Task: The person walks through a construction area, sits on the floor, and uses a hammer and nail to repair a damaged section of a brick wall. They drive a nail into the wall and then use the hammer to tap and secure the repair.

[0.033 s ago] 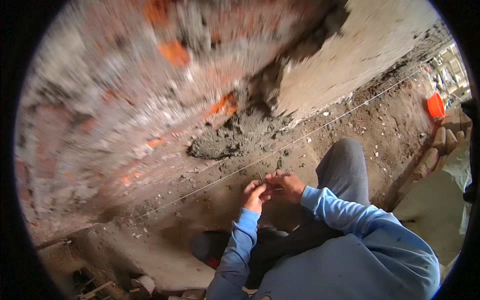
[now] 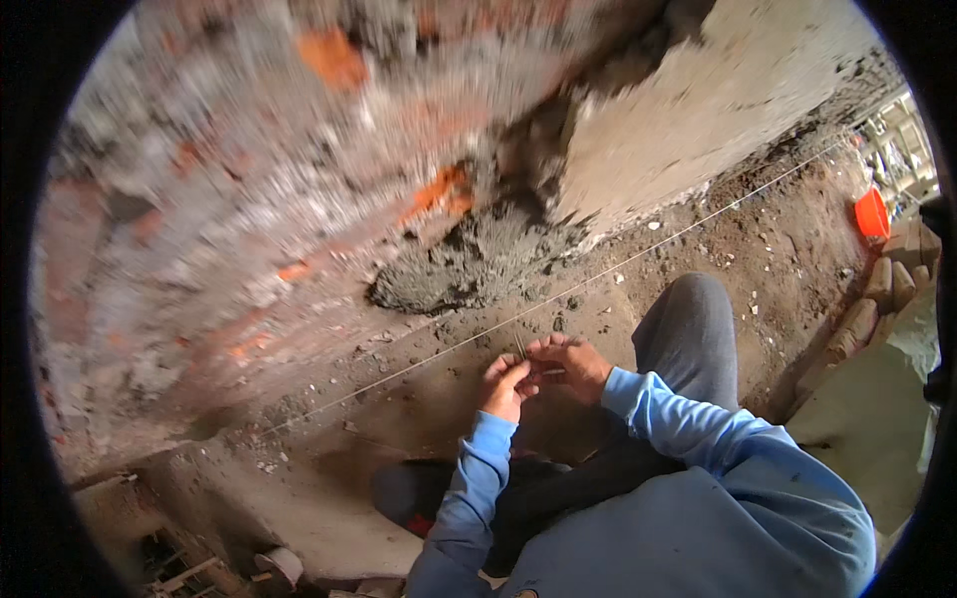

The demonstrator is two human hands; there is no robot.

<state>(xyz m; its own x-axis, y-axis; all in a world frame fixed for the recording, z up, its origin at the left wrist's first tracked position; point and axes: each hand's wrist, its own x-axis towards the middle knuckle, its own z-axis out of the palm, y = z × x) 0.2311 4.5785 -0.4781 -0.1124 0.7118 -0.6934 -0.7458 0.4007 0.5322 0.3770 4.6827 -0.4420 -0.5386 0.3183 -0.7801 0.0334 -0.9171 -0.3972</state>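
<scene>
My left hand [image 2: 504, 387] and my right hand [image 2: 570, 363] meet in front of my knees, fingertips almost touching. Between the thumb and forefinger of the left is pinched a thin, pale, straight piece [image 2: 519, 342], like a bit of wire or a nail; its exact kind is too small to make out. The fingers of the right are bent in against the left fingertips, and what they grip is hidden. Just beyond the hands a taut string [image 2: 469, 341] runs slantwise above the dirt floor, along the foot of the wall.
A rough brick wall [image 2: 229, 199] with a smooth plastered section [image 2: 688, 120] rises ahead. Wet grey mortar [image 2: 449, 269] bulges at its base. To the far right sit an orange bucket [image 2: 871, 213] and stacked bricks [image 2: 850, 334]. A pale container [image 2: 281, 565] stands at lower left.
The view has shifted slightly, so the wall sits a little differently. The right fingers look a bit straighter; both hands stay together in nearly the same place.
</scene>
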